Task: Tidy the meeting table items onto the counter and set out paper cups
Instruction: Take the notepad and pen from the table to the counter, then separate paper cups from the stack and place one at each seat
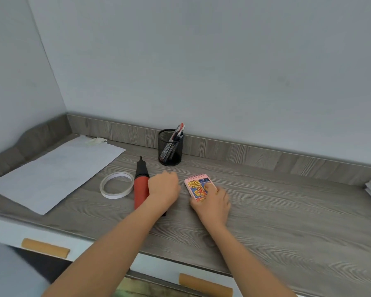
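The right hand (212, 205) has its thumb pressed flat on the cover of a small pink spiral notepad (198, 186), the other fingers curled along its near edge, gripping it as it lies on the grey wood-grain counter (287, 221). The left hand (164, 189) is loosely clenched, knuckles up, over a red and black pump (140, 185) (whether it grips anything, I cannot tell). Both forearms reach in bare from below. Just left lie a white tape ring (116, 185) and paper sheets (56, 168); behind stands a black mesh pen cup (170, 147).
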`<state>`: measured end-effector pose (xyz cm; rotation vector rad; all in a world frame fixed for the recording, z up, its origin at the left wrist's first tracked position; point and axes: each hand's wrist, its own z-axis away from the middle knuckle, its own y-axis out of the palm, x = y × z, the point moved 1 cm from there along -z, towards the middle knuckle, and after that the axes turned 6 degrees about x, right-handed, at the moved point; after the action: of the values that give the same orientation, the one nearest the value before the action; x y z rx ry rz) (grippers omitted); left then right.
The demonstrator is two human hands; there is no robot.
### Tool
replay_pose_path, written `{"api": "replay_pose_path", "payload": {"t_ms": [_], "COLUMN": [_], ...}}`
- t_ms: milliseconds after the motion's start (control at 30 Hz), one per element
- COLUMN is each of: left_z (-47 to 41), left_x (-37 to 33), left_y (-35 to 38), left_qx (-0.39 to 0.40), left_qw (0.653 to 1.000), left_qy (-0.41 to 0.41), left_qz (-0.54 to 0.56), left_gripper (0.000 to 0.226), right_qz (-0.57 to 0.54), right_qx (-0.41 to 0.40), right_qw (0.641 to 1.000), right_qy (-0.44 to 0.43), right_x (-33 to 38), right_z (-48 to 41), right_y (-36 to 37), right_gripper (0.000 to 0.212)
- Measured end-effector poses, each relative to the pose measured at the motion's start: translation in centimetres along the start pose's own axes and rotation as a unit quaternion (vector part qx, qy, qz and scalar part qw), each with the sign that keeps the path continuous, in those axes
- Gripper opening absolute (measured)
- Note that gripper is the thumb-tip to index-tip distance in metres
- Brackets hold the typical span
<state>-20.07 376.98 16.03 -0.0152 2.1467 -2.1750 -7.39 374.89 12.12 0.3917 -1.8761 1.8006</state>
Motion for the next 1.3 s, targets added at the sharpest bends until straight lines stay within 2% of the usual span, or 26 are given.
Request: {"api": "replay_pose_path", "payload": {"t_ms": [100,167,233,300,400,467,533,667,833,967,1067,1133,1233,1300], "left_z": [1.3,3.0,5.5,8.4,13.5,17.6,22.2,32.2,43.9,51.8,55.4,56.2,57.2,58.8], "left_x": [0.6,1.7,3.3,5.3,8.5,10.2,11.3,10.4,3.6,-2.4,-4.6,-4.9,-4.7,-4.7], "left_y": [-1.1,-1.6,-1.8,-1.1,1.2,3.6,6.1,9.9,14.5,16.4,17.1,17.4,17.2,16.5], "left_qx": [-0.052,-0.124,-0.189,-0.234,-0.226,-0.225,-0.206,-0.157,-0.137,-0.137,-0.153,-0.156,-0.165,-0.182], "left_qw": [0.998,0.99,0.975,0.953,0.924,0.897,0.867,0.789,0.666,0.557,0.505,0.506,0.555,0.584], "left_qy": [-0.009,-0.014,-0.036,-0.091,-0.217,-0.302,-0.385,-0.541,-0.671,-0.75,-0.779,-0.773,-0.738,-0.719], "left_qz": [0.017,0.062,0.114,0.168,0.22,0.233,0.239,0.245,0.295,0.328,0.338,0.349,0.347,0.331], "left_gripper": [0.034,0.037,0.046,0.054,0.054,0.039,0.035,0.035,0.036,0.035,0.034,0.033,0.033,0.033], "right_qz": [-0.029,-0.041,-0.045,-0.08,-0.186,-0.227,-0.209,-0.097,-0.05,0.066,0.107,0.129,0.097,0.079], "right_qx": [0.002,-0.013,-0.035,-0.057,-0.063,-0.001,0.087,0.211,0.376,0.439,0.449,0.485,0.492,0.491], "right_qw": [1.0,0.999,0.998,0.99,0.942,0.898,0.862,0.812,0.736,0.65,0.608,0.606,0.629,0.632], "right_qy": [0.003,-0.004,-0.037,-0.105,-0.272,-0.378,-0.454,-0.535,-0.561,-0.618,-0.646,-0.617,-0.594,-0.595], "right_x": [-0.2,-0.1,0.2,0.9,2.8,3.5,3.3,1.2,-3.7,-7.7,-9.8,-10.2,-10.0,-9.9], "right_z": [0.0,0.5,1.3,2.8,6.6,9.8,12.7,16.5,22.4,27.9,29.9,30.6,33.1,36.2], "right_y": [-0.1,-0.4,-0.7,-0.6,0.4,2.0,4.0,7.5,10.3,10.2,9.5,9.5,9.2,8.7], "right_gripper": [0.066,0.063,0.06,0.055,0.044,0.039,0.037,0.041,0.049,0.049,0.058,0.063,0.051,0.043]}}
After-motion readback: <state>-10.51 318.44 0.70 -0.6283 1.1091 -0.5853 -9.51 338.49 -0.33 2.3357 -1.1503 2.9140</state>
